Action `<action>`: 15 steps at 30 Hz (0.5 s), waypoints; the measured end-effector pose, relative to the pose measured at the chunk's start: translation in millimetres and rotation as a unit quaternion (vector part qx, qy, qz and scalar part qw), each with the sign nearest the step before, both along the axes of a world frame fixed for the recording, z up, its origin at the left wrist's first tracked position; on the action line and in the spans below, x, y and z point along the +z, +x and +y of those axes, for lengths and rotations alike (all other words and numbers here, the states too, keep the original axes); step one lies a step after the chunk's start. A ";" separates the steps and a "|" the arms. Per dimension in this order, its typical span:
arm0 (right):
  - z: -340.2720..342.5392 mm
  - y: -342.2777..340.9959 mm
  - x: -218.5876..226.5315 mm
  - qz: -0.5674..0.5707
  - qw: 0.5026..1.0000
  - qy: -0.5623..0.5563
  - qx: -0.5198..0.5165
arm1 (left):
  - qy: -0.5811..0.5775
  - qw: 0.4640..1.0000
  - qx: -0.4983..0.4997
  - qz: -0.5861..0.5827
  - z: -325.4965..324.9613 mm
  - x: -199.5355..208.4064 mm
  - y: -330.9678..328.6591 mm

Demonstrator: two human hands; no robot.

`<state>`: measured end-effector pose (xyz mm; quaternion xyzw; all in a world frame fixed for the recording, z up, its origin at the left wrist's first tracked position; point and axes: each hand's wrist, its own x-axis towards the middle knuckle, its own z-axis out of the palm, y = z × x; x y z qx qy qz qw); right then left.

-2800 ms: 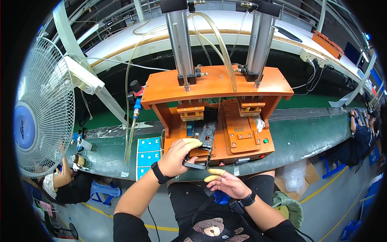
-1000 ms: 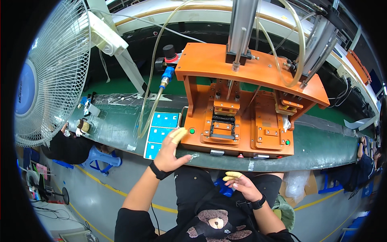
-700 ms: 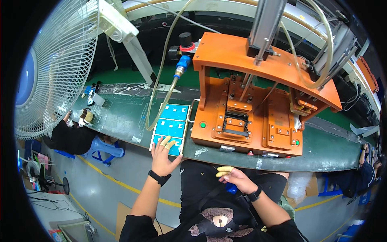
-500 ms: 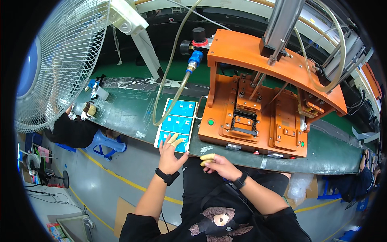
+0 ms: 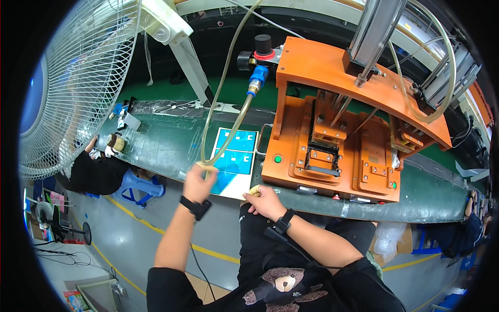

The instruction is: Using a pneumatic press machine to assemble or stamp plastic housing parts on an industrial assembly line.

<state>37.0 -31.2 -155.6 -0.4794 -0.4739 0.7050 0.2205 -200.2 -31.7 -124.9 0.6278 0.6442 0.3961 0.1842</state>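
Note:
A white backing sheet (image 5: 244, 183) with blue film panels (image 5: 232, 162) lies on the green bench, left of an orange press (image 5: 317, 179). On its nearest panel a slanted blue piece of film (image 5: 221, 180) covers only the left part, and bare white shows beside it. My left hand (image 5: 199, 184), slightly blurred, is closed at this panel's left side, pinching the film; its fingertips partly hide the hold. At the sheet's near right corner, my right hand (image 5: 266, 203) is curled, with thumb and fingers pinching the edge. Yellow finger cots cover some fingertips.
A clear air hose (image 5: 228, 140) loops down over the sheet from a blue fitting (image 5: 257, 78). A caged fan (image 5: 78, 88) stands at the left. Another person in black (image 5: 99, 169) sits farther left along the bench. The press has a green button (image 5: 278, 159).
My left hand has closed and moved left, and the nearest blue film has come partly off the white backing. My right hand has moved left and up to the sheet's corner.

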 end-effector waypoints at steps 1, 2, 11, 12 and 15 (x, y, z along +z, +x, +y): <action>0.5 0.5 -2.3 0.004 1.000 0.000 0.001 | 0.004 0.998 0.060 -0.013 10.4 3.5 -21.2; -0.5 0.9 -3.9 0.008 1.000 -0.001 0.002 | 0.008 0.992 0.121 -0.026 18.1 2.7 -48.9; -16.5 73.1 78.9 -0.051 0.903 0.428 0.000 | 0.046 0.960 0.184 -0.207 -45.6 18.3 -146.7; -18.2 89.5 100.5 -0.051 0.863 0.502 -0.009 | 0.030 0.962 0.153 -0.225 -62.9 23.7 -128.2; -12.1 136.4 140.8 -0.158 0.713 0.679 -0.079 | -0.008 0.903 0.056 -0.426 -93.1 38.2 -61.6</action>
